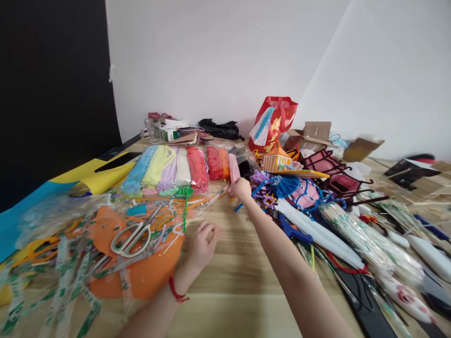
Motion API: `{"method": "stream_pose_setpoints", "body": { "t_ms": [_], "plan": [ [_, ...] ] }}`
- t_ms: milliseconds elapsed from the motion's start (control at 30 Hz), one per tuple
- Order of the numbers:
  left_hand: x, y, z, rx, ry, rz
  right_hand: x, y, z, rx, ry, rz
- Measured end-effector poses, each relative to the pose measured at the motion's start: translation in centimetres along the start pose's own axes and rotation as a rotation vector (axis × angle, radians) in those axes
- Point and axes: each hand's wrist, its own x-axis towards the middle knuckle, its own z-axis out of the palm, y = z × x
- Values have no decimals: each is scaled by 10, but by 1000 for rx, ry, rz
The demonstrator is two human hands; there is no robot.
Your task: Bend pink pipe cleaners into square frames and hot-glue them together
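Observation:
My right hand reaches to the back of the table, fingers closed on the near end of a pink bundle of pipe cleaners. The bundle lies at the right end of a row of coloured pipe cleaner packs, beside a red and orange pack and dark grey ones. My left hand rests over the bare wood, its fingers curled in loosely, with no object visible in them. Just left of it are a green pipe cleaner and an orange sheet. White-handled scissors lie on the scraps.
At right are a blue glue gun, a white bundle, wrapped sticks and pink baskets. A red bag stands behind. Yellow and blue sheets and tape strips cover the left.

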Motion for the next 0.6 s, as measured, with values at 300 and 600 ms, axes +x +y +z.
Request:
{"method": "stream_pose_setpoints", "body": {
  "t_ms": [300, 600],
  "plan": [
    [-39, 38, 12, -15, -518, 350, -61, 20, -43, 604, -3, -66],
    [20, -1, -6, 568, -419, 301, -139, 83, -90, 846, -67, -57]
  ]
}}
